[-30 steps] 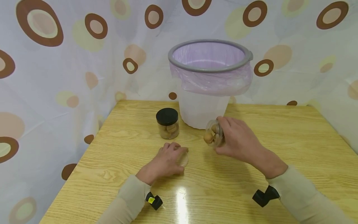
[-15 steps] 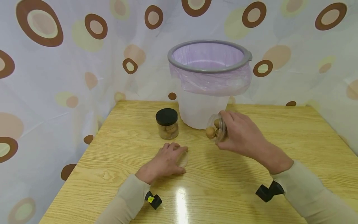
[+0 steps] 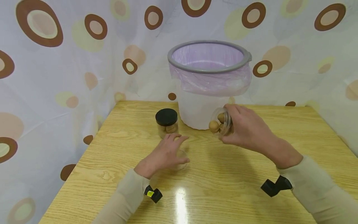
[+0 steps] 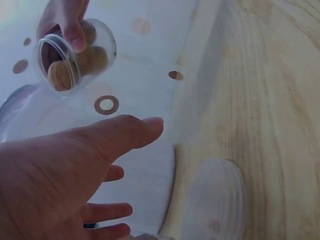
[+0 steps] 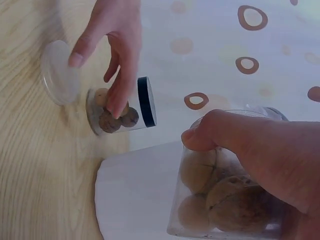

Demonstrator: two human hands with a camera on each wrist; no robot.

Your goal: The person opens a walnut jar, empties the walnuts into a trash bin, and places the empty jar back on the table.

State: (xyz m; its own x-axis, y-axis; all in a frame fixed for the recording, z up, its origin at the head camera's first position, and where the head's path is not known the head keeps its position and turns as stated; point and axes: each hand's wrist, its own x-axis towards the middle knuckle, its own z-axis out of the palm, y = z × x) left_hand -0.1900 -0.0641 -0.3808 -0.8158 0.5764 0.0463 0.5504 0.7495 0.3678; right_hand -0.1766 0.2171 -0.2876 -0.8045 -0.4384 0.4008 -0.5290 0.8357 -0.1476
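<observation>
My right hand [image 3: 251,133] grips a clear jar [image 3: 221,123] with several walnuts [image 5: 237,205] inside, held tilted above the table; fingers and thumb wrap its side, and its threaded mouth shows uncovered in the left wrist view. My left hand [image 3: 165,155] hovers with thumb and fingers spread, holding nothing. Under it a clear round lid [image 3: 182,161] lies flat on the table, partly hidden by the hand in the head view. Just beyond the left fingers stands a second jar [image 3: 165,130] of walnuts, capped by a black lid [image 3: 166,117].
A white bin [image 3: 195,109] with a grey rim and a lilac liner bag [image 3: 215,84] stands at the back, behind both jars. Patterned cloth [image 3: 70,68] surrounds the wooden table [image 3: 117,168] at the back and sides.
My left hand has lifted off the clear lid and moved slightly forward, leaving the lid on the table. The right hand has carried its jar up and to the right.
</observation>
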